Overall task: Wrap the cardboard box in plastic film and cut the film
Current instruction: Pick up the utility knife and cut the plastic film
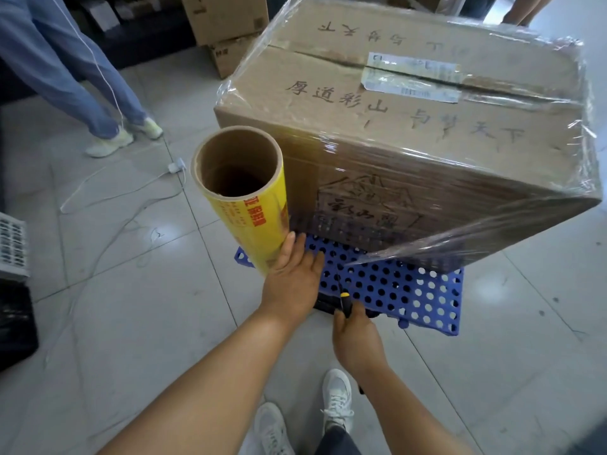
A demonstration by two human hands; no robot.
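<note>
1 wrapped cardboard box, 1 film roll, 2 hands, 1 knife

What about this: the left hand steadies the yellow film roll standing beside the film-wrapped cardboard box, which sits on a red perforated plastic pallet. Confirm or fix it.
One detail is wrong: the perforated plastic pallet is blue, not red, as the head view shows. The rest stands: the left hand steadies the yellow film roll standing beside the film-wrapped cardboard box, which sits on that pallet.

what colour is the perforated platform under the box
Blue, with round holes; the platform shows best in the head view.
</note>
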